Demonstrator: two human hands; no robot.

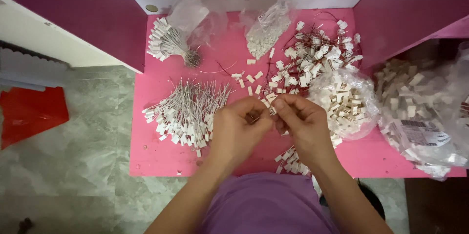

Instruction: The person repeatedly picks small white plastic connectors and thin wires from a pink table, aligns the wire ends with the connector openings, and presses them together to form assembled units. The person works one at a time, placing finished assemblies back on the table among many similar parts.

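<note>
Both hands meet over the middle of a pink table [161, 151]. My left hand [239, 129] pinches thin wires between thumb and forefinger. My right hand [303, 121] grips a small white plastic connector [268, 101] at its fingertips, touching the left hand's wires. A pile of white-wired connectors [183, 111] lies just left of my left hand. A heap of red-wired connectors [312, 55] lies beyond my right hand. A clear bag of loose white connectors [344, 102] sits right of my right hand. Several finished pieces [292, 159] lie under my right wrist.
A tied bundle of white-wired connectors [168, 43] and a clear bag of small parts [266, 31] lie at the back. A large plastic bag of connectors [420, 111] hangs off the right edge. Magenta panels flank the table. A red object [29, 111] lies on the floor at left.
</note>
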